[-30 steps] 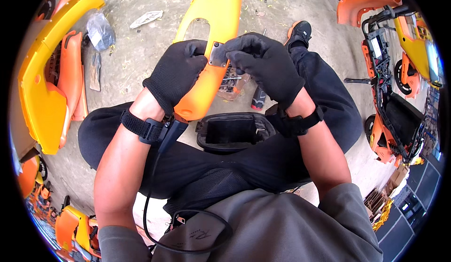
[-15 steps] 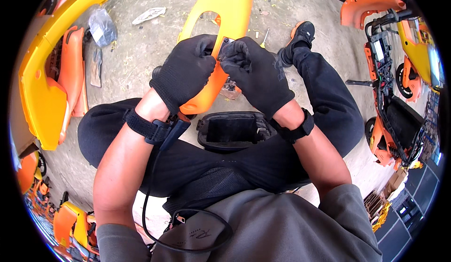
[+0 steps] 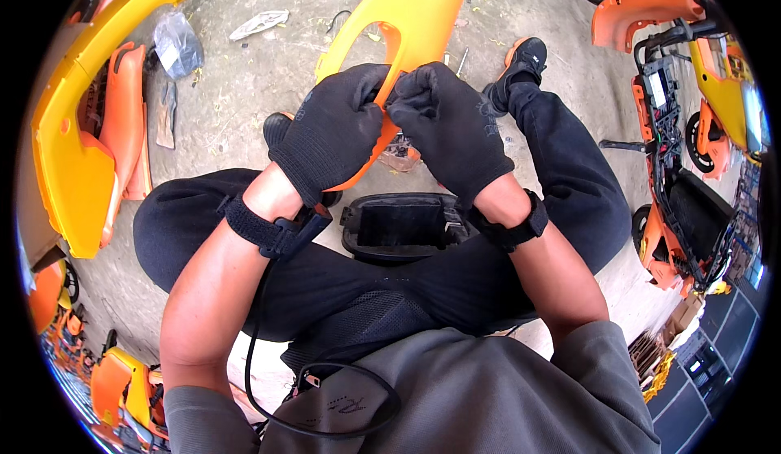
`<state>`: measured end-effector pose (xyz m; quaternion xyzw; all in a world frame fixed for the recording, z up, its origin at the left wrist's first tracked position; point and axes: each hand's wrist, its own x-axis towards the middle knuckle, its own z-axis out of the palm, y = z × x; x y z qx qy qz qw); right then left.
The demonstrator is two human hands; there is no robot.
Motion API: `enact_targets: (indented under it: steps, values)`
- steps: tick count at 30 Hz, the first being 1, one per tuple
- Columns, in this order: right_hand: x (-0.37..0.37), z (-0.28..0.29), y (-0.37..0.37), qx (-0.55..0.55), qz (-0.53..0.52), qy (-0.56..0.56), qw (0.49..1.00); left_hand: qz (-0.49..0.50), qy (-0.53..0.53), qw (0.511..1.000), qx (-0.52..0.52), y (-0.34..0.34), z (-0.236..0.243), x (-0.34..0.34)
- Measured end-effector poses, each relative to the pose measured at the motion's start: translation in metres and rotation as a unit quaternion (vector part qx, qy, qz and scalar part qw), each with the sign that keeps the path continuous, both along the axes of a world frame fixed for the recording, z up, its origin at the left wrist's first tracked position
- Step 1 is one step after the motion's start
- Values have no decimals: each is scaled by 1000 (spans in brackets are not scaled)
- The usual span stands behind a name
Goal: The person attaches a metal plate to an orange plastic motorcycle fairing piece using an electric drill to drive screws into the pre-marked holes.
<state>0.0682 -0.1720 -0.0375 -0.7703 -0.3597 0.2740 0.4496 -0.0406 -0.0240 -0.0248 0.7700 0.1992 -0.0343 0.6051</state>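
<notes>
A yellow-orange plastic body panel point(image 3: 423, 15) with a long cut-out is held up in front of me, over the floor between my feet. My left hand point(image 3: 335, 128), in a black glove, is closed around the panel's edge beside the cut-out. Close against it, my right hand point(image 3: 447, 124), also gloved in black, has its fingers pinched together at the same edge. Whatever is between the right fingertips is hidden. Below both hands, a black plastic tub point(image 3: 399, 224) sits between my legs.
Yellow point(image 3: 69, 161) and orange panels point(image 3: 124, 120) lean at the left, near a clear plastic bag point(image 3: 177, 45). A partly stripped scooter frame point(image 3: 671, 145) stands on the right. A thin screwdriver-like tool point(image 3: 463, 62) lies on the concrete floor beyond my hands.
The panel has tilted and shifted to the right at its far end. My right fingers have curled tighter over its edge, covering the small fastener that showed before.
</notes>
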Motion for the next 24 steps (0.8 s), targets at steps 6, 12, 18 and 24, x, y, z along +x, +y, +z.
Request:
enact_targets:
  steps: [6,12,18,24]
  values:
    - [0,7,0,-34,-21,47,998,8,-6,1000,0,0,0,-2]
    - [-1,5,0,-32,-22,41,998,13,-6,1000,-6,1,-4,-2]
    - [0,2,0,-22,-10,17,1000,31,7,999,-12,0,-5,-4]
    - [0,2,1,-26,-14,42,999,31,6,999,-24,1,-5,-4]
